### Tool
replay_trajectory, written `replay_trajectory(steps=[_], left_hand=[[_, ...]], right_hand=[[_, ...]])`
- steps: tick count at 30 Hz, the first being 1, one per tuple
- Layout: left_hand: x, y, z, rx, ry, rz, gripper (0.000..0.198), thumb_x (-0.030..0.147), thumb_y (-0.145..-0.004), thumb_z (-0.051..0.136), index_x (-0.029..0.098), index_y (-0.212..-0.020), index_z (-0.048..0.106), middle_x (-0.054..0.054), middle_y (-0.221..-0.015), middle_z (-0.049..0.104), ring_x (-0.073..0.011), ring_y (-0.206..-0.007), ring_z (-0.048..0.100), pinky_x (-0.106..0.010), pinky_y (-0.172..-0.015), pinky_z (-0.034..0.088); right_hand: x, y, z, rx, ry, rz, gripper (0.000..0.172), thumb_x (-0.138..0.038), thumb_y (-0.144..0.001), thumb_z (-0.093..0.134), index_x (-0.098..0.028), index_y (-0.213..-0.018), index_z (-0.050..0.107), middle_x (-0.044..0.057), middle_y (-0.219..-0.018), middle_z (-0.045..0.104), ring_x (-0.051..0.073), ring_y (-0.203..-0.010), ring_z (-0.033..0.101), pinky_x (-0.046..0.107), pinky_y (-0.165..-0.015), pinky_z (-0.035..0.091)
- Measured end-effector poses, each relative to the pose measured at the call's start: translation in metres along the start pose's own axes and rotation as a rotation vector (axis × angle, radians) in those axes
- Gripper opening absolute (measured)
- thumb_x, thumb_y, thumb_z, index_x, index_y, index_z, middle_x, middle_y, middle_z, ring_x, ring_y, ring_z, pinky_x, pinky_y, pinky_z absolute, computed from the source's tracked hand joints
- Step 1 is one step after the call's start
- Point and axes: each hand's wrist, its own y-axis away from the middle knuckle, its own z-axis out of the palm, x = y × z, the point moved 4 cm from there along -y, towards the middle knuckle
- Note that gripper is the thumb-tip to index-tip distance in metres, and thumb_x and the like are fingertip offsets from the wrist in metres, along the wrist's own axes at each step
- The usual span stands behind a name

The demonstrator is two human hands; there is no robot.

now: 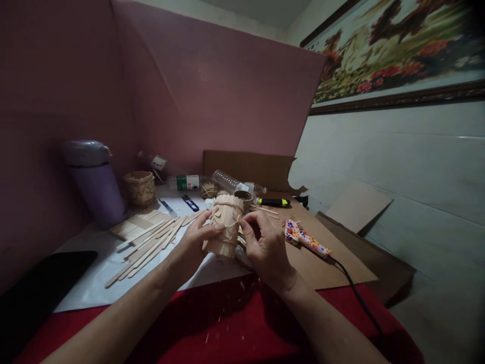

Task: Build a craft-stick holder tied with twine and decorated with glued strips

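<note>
A small round holder made of upright craft sticks is held just above the table, slightly tilted, with thin bands around it. My left hand is closed around its left side, the thumb lying across the front. At its right side, my right hand pinches with thumb and forefinger close to the band; what lies between those fingertips is too small to make out. Loose craft sticks are fanned out on white paper to the left.
A flower-patterned glue gun with a black cord lies on cardboard at right. Behind are a yellow-black cutter, a clear bottle, a woven-looking pot and a purple tumbler. Wood scraps dot the red cloth.
</note>
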Motion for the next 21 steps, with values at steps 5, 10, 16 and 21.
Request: replay_trajectory(steps=[5,10,16,21], left_hand=[[0.001,0.000,0.000,0.032,0.017,-0.012,0.043,0.023,-0.070,0.067,0.017,-0.112,0.059,-0.008,-0.100,0.067,-0.0193,-0.078,0.062,-0.026,-0.062,0.047],[0.001,-0.001,0.000,0.015,0.026,0.000,0.042,0.024,-0.070,0.067,0.016,-0.110,0.057,-0.009,-0.102,0.067,-0.0200,-0.081,0.062,-0.027,-0.064,0.048],[0.001,-0.001,0.000,0.007,0.022,-0.005,0.040,0.024,-0.071,0.066,0.016,-0.109,0.057,-0.009,-0.100,0.066,-0.0192,-0.081,0.061,-0.027,-0.063,0.048],[0.004,-0.001,0.000,0.025,0.019,0.004,0.036,0.024,-0.071,0.065,0.015,-0.105,0.057,-0.008,-0.094,0.065,-0.0176,-0.076,0.059,-0.027,-0.061,0.048]], right_hand=[[-0.001,0.000,0.001,-0.035,-0.029,0.000,0.008,-0.023,-0.089,0.051,-0.019,-0.085,0.056,0.005,-0.080,0.063,0.017,-0.074,0.057,0.028,-0.062,0.043],[-0.004,0.000,-0.001,-0.041,0.006,-0.025,0.007,-0.022,-0.086,0.056,-0.019,-0.080,0.058,0.005,-0.080,0.063,0.017,-0.071,0.056,0.028,-0.061,0.041],[-0.008,0.001,-0.001,-0.085,-0.028,-0.090,0.006,-0.018,-0.086,0.054,-0.018,-0.084,0.060,0.003,-0.076,0.063,0.015,-0.068,0.056,0.026,-0.058,0.040],[-0.013,0.001,-0.002,-0.110,-0.026,-0.165,0.010,-0.019,-0.087,0.052,-0.016,-0.086,0.061,0.005,-0.077,0.062,0.015,-0.068,0.055,0.027,-0.061,0.041]])
